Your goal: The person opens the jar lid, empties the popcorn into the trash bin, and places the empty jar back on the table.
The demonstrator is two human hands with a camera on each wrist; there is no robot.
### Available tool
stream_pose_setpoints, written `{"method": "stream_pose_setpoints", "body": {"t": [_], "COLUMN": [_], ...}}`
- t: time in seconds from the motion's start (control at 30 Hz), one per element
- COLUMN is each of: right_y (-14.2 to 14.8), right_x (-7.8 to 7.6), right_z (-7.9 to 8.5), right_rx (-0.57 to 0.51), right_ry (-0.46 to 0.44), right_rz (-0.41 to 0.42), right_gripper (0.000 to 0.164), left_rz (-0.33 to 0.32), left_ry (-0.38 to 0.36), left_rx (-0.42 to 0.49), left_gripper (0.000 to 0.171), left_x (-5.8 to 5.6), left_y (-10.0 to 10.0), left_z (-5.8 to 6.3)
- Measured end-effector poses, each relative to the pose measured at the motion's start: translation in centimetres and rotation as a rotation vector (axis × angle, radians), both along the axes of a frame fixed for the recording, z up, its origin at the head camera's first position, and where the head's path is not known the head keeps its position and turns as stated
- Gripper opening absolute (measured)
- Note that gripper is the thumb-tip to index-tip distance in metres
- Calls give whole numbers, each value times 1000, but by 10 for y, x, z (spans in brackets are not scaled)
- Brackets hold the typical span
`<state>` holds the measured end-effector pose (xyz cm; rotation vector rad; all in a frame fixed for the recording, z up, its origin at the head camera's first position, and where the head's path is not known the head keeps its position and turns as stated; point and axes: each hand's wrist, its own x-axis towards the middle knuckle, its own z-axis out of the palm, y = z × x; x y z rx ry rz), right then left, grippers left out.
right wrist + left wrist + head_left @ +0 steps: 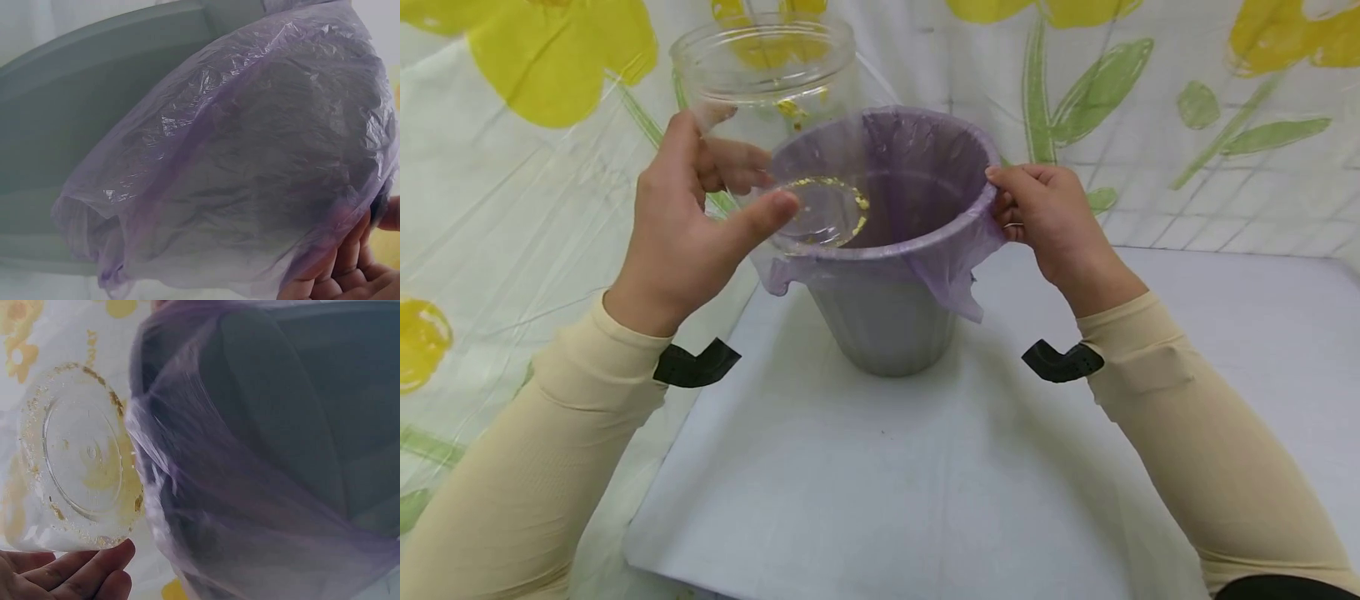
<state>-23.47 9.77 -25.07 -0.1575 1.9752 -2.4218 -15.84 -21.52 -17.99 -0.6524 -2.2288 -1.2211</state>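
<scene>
My left hand (679, 225) grips a clear plastic jar (797, 133) by its side, thumb in front and fingers behind. The jar is tilted, its wide mouth up and its base overlapping the near left rim of a grey bin (883, 329) in the head view. Gold flecks ring the jar's base (87, 450) in the left wrist view. A thin purple bin bag (917, 158) lines the bin, its edge folded over the rim. At the right side of that rim, my right hand (1052, 221) pinches the bag, fingers under the fold in the right wrist view.
The bin stands upright on a white table (880, 483). Behind and to the left hangs a pale sheet (1150, 192) with yellow flowers and green leaves. The table's left edge runs close to my left forearm (542, 467).
</scene>
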Motion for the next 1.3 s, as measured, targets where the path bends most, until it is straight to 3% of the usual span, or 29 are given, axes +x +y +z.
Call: {"method": "stream_pose_setpoints", "body": {"t": [0.33,0.7,0.87,0.97,1.1,1.3], "right_y": [0,4,3,1,1,1], "right_x": [-3,-7,-8,-9,-8,-7], "right_z": [1,3,3,3,3,2], "right_rx": [10,-3,-6,-2,0,11], "right_ry": [-10,-34,-24,-24,-30,-20], "right_rz": [15,-8,-6,-5,-11,-22], "right_gripper": [28,25,27,28,28,27], "left_rz": [-265,-368,-439,-444,-442,-450], "left_ry": [22,-2,-12,-28,-93,-228], "left_rx": [142,213,169,72,-33,-68], "left_gripper": [71,94,94,95,93,88], "left_x": [22,42,50,57,64,66], "left_y": [6,19,27,33,41,50], "left_z": [-17,-44,-56,-70,-98,-138]}}
